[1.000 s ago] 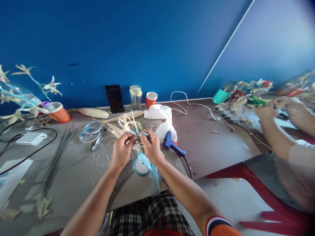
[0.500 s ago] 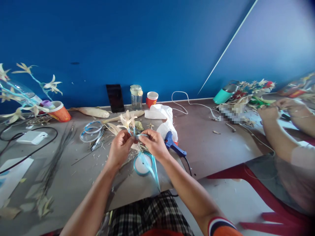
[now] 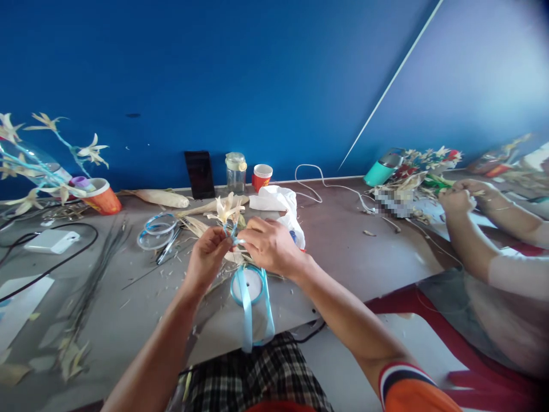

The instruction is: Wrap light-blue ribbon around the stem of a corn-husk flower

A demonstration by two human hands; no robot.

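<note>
My left hand (image 3: pixel 207 254) is closed, pinching the thin stem of a cream flower (image 3: pixel 226 209) that looks made of dried husk. Its petals point up above my fingers. Close against it, my right hand (image 3: pixel 274 245) has its fingers pressed together on the light blue ribbon (image 3: pixel 246 315) at the stem. From there the ribbon hangs down over the table's front edge and loops back to a ribbon roll (image 3: pixel 256 286) with a white centre. The fingertips partly hide the wrapped spot. Behind my right hand only a sliver of a blue glue gun (image 3: pixel 294 236) shows.
A white plastic bag (image 3: pixel 277 199), a red paper cup (image 3: pixel 262 178), a bottle (image 3: pixel 235 171) and a black phone (image 3: pixel 199 174) stand behind. Left lie ribbon rings (image 3: pixel 156 232), thin wires (image 3: pixel 96 274) and an orange cup (image 3: pixel 105 197) beside finished flowers. Another person's hands (image 3: pixel 465 197) work at right.
My right hand has turned over and come closer to the stem, now covering most of the glue gun. The hanging ribbon has swung left and lower. The view has shifted slightly.
</note>
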